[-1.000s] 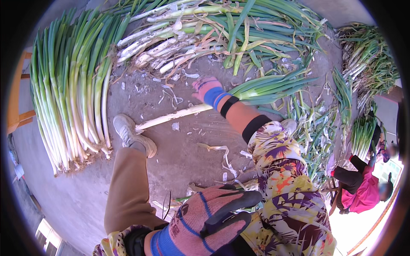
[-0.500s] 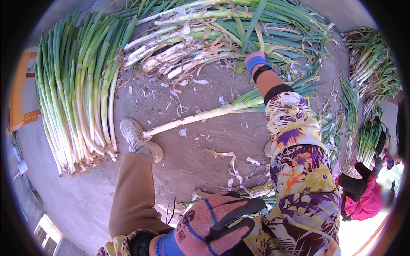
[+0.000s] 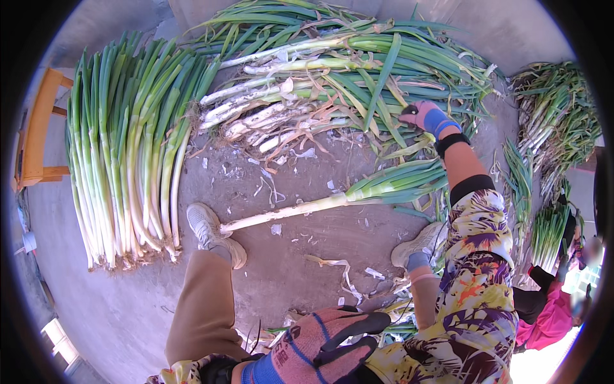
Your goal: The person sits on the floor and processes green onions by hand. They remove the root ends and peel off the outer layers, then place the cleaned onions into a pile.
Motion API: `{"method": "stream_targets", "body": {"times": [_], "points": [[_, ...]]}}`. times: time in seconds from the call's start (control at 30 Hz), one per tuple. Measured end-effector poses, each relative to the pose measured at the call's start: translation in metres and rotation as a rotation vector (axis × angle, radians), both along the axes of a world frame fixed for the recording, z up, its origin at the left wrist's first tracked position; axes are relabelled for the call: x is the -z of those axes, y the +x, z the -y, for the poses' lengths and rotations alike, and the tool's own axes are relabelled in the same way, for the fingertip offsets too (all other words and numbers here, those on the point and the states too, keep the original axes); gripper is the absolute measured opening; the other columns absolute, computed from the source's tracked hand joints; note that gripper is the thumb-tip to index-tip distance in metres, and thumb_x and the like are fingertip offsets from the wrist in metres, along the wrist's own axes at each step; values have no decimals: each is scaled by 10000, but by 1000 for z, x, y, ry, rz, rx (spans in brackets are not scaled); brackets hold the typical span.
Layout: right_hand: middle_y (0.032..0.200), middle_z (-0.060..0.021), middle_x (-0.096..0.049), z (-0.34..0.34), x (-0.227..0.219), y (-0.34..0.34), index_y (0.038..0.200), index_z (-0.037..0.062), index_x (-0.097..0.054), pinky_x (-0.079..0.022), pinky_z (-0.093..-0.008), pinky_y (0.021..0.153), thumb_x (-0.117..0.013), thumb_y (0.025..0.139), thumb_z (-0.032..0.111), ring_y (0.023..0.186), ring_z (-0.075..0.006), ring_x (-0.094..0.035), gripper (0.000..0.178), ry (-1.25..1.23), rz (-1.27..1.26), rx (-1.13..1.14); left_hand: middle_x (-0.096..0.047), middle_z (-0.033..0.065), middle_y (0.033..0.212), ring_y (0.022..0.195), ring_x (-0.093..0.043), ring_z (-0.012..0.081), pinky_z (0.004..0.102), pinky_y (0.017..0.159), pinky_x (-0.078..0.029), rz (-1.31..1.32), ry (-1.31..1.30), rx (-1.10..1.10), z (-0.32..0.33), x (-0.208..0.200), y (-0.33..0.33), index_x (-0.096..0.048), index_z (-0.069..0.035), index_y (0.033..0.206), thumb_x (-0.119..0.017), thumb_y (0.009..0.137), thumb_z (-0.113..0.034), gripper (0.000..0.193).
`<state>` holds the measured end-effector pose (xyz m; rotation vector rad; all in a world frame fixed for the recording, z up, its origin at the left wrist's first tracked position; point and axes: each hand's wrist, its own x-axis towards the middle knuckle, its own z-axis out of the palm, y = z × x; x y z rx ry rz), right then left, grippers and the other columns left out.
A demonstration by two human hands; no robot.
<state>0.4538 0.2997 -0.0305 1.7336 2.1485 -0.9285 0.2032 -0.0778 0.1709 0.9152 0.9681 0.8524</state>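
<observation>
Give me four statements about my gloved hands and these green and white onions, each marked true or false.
Your right hand, in a pink and blue knit glove, is at the untidy green and white onion heap. True.
Your left hand, in a matching dark-palmed glove, touches the single long white-stemmed onion. False: it is apart, near the lower edge.
The single onion's root end lies by your light grey left shoe. True.
The tidy green and white onion row lies right of the heap. False: it lies left.
</observation>
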Motion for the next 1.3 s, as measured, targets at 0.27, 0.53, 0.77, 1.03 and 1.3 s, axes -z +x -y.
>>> {"method": "stream_targets", "body": {"times": [0.27, 0.53, 0.77, 1.03, 1.3], "points": [[1180, -104, -571, -15, -11, -117, 1248, 132, -483, -424, -374, 906, -579, 774, 550, 1087, -277, -538, 640, 543, 212, -360, -587, 147, 1080, 1002, -557, 262, 338, 884, -424, 15, -38, -39, -9, 1, -8, -574, -3, 1133, -533, 827, -55, 314], [1392, -118, -369, -36, -7, -185, 1373, 163, -334, -271, -412, 1055, -679, 701, 509, 1282, -295, -350, 831, 671, 400, -568, -603, 134, 1066, 1014, -556, 266, 345, 895, -423, -23, -38, -101, -26, -5, -33, -581, -15, 1129, -553, 821, -58, 313], [1380, -116, -377, -75, 26, -224, 1396, 140, -282, -199, -442, 1089, -757, 603, 497, 1299, -293, -323, 991, 693, 554, -679, -610, 126, 1066, 1031, -548, 283, 360, 915, -415, -129, -15, -120, -40, -3, -53, -586, -22, 1130, -564, 819, -62, 314], [1249, -128, -511, -97, 27, -246, 1238, 102, -418, -260, -444, 1050, -809, 558, 428, 1198, -289, -457, 850, 459, 564, -677, -610, 117, 1088, 1066, -532, 279, 368, 946, -394, -109, -54, -120, -48, -2, -59, -584, -34, 1146, -562, 820, -65, 328], [1112, -147, -593, -91, 27, -241, 1198, 81, -454, -444, -382, 864, -806, 565, 375, 1023, -295, -581, 782, 477, 515, -689, -605, 119, 1107, 1085, -525, 284, 366, 958, -387, -162, -42, -125, -54, -1, -56, -572, -23, 1155, -565, 810, -62, 348]]}}
